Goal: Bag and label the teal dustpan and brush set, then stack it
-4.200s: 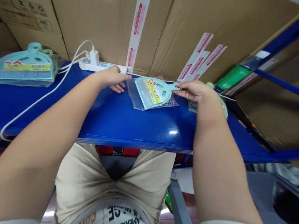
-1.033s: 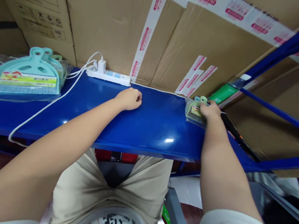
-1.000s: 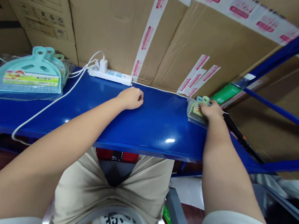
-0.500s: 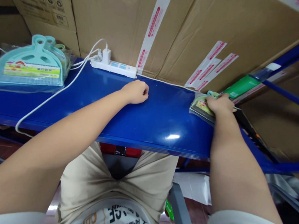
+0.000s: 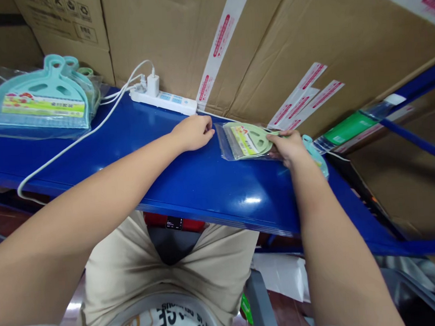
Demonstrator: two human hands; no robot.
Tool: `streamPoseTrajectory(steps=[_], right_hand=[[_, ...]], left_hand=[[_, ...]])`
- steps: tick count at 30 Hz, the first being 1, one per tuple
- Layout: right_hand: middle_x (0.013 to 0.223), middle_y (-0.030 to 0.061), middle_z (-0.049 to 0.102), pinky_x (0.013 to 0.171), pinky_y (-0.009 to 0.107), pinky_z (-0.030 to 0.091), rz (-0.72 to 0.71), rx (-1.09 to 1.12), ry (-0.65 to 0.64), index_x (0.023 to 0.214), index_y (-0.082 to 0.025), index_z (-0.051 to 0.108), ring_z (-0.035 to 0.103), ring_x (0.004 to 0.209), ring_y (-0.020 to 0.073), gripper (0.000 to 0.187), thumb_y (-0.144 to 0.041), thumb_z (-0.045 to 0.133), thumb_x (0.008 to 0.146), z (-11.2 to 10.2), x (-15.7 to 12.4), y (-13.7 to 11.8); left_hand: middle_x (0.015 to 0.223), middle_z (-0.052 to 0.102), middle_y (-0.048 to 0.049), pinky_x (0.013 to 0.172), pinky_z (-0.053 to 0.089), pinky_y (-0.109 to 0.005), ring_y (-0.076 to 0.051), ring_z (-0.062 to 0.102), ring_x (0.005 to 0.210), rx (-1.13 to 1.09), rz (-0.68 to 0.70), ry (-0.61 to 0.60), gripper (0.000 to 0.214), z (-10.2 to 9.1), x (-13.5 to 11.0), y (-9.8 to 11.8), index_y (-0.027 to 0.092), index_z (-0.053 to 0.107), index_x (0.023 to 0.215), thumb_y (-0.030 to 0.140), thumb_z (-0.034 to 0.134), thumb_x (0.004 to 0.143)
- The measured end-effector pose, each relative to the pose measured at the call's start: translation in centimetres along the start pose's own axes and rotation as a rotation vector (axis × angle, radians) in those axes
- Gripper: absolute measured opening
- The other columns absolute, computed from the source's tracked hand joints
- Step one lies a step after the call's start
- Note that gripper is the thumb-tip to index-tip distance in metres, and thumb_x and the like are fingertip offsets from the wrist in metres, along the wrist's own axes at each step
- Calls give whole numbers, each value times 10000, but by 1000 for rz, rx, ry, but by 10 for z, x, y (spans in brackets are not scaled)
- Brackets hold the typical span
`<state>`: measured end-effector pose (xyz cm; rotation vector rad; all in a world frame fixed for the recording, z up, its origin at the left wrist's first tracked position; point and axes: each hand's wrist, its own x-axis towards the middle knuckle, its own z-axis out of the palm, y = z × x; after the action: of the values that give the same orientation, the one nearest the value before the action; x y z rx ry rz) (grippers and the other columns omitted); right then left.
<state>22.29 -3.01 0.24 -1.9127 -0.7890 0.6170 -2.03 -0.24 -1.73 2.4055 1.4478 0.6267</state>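
A light green dustpan (image 5: 257,136), sealed in a clear bag with a yellow label, lies over the blue shelf. My right hand (image 5: 290,145) pinches its handle end, with the pan side pointing left. Close to the bag's left edge rests my left hand (image 5: 195,133), its fingers loosely curled and nothing visible in them. Partly behind my right wrist sits a light blue packaged piece (image 5: 317,157); its full shape is hidden. Farther left, a stack of bagged light blue dustpans (image 5: 54,92) leans on the shelf, with a green handle showing behind.
A white power strip (image 5: 168,102) with chargers stands against the cardboard, its white cable (image 5: 74,142) crossing the shelf at left. A green-labelled bottle (image 5: 352,126) lies at the right corner. The blue shelf's (image 5: 211,183) front edge runs above my legs.
My right hand has brought the green dustpan leftward from the right end, exposing a light blue piece there. My left hand stays nearly in place, its fingers slightly looser.
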Motion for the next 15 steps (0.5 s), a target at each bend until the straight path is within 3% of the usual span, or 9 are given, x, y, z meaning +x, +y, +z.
streamPoseTrajectory(steps=[5, 9, 12, 15], right_hand=[[610, -119, 539, 398, 158, 444, -15, 155, -101, 1077, -271, 454, 476, 433, 94, 401, -14, 724, 931, 18, -12, 1], [576, -71, 560, 428, 139, 459, 29, 183, -219, 908, -231, 493, 526, 430, 86, 233, -66, 611, 1023, 17, -4, 4], [580, -36, 600, 424, 143, 476, 59, 191, -272, 862, -217, 512, 579, 444, 102, 245, -103, 494, 1078, 13, 0, 3], [576, -39, 598, 379, 135, 434, 41, 183, -312, 852, -208, 533, 548, 403, 95, 262, -93, 471, 1079, 10, 1, 1]], left_hand=[[1189, 806, -156, 1008, 544, -382, -281, 753, 1134, -13, 42, 5, 302, 4, 3, -10, 132, 755, 1214, 225, 584, 983], [1209, 802, -167, 993, 544, -372, -291, 751, 1141, 90, 69, -82, 301, 4, 7, -15, 130, 776, 1187, 216, 600, 958], [1189, 814, -141, 996, 537, -352, -279, 757, 1125, 112, 66, -103, 317, 1, 10, -15, 148, 800, 1179, 210, 589, 952], [1126, 825, -115, 980, 542, -353, -284, 767, 1076, 88, 14, -102, 322, -3, 9, -15, 162, 824, 1160, 226, 606, 931]])
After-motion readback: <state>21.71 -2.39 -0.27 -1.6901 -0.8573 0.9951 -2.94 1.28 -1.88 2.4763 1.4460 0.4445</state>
